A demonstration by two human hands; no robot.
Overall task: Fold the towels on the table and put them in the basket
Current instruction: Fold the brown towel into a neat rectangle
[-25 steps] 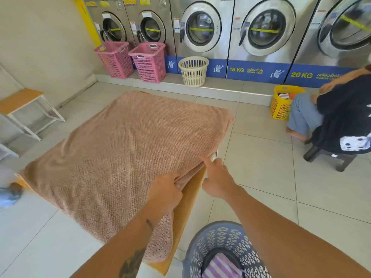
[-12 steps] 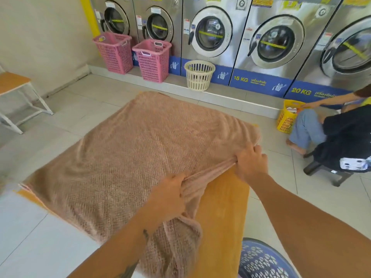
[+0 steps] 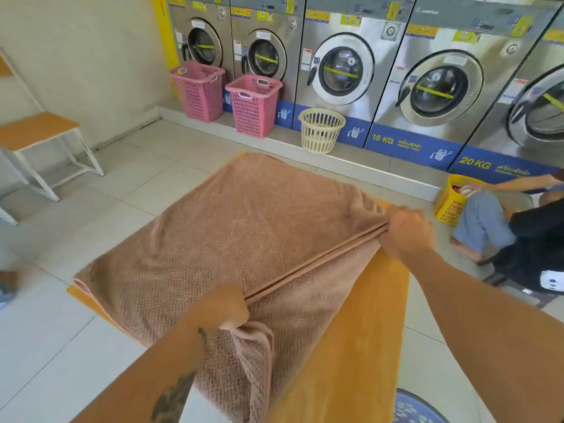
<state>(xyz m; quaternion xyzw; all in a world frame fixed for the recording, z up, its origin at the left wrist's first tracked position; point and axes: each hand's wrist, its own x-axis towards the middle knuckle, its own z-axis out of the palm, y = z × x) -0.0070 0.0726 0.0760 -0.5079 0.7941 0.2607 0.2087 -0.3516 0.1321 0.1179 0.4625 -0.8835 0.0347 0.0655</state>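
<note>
Left hand (image 3: 224, 306) and right hand (image 3: 407, 232) each grip the doubled edge of the brown towel (image 3: 232, 239), stretched taut between them over the desk (image 3: 360, 346). Since 0.5 s ago the hands have spread apart (slack gone); basket (image 3: 412, 410) sits at lower right.

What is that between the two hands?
A taut, doubled edge of the brown towel runs from the left hand to the right hand; both grip it. The head view shows it.
</note>
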